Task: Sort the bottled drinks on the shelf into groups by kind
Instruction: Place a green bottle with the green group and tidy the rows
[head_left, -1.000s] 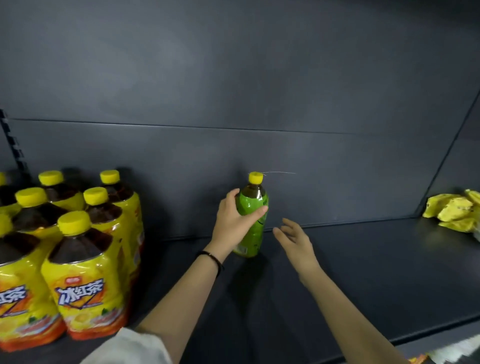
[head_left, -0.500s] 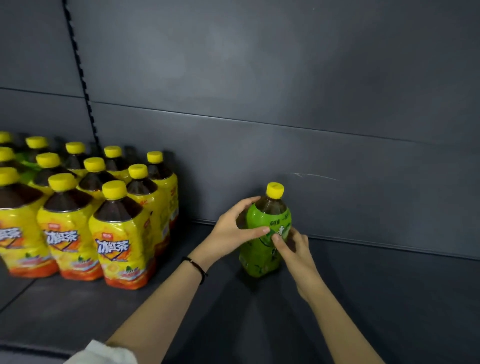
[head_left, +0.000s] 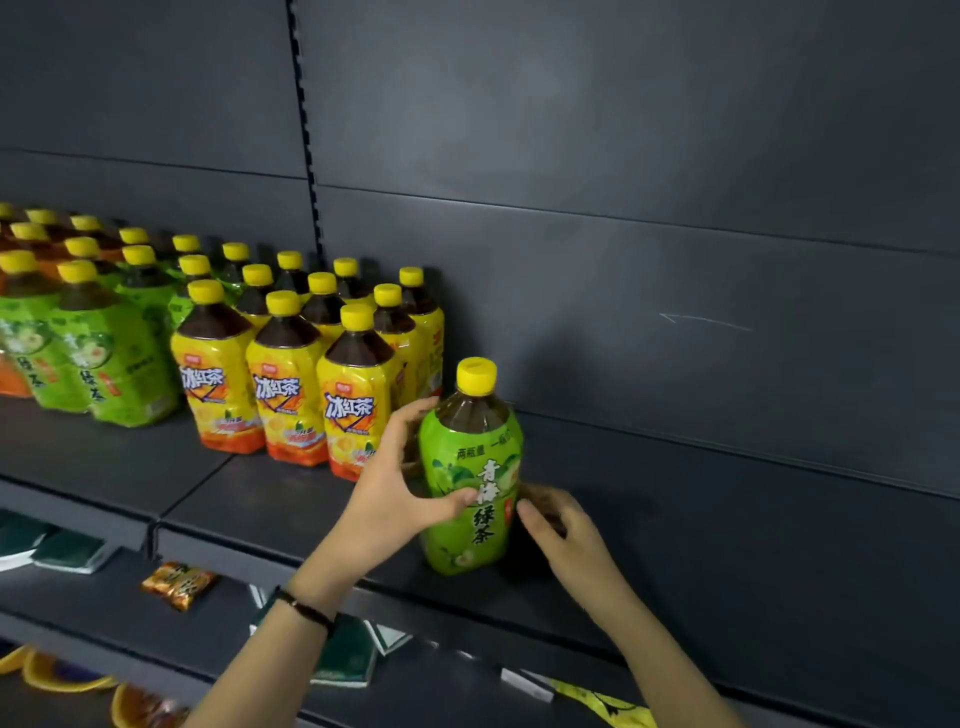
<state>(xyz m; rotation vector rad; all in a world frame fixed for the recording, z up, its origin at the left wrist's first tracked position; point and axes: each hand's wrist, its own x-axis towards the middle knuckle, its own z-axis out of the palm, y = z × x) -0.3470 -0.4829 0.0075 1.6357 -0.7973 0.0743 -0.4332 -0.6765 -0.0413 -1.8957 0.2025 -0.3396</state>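
green bottle (head_left: 470, 467) upright near front edge of shelf (head_left: 727, 545), just right of yellow bottles (head_left: 291, 400). left hand (head_left: 395, 499) grasps its left side, thumb across the label. right hand (head_left: 561, 530) grasps its right side, fingers curled behind. other green bottles (head_left: 104, 358) far left.

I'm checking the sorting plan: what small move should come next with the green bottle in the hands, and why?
Probably carry the green bottle left, past the yellow bottles, to the green group. The left hand and right hand hold it upright just right of the yellow ones, while its own kind stands at the far left of the shelf.
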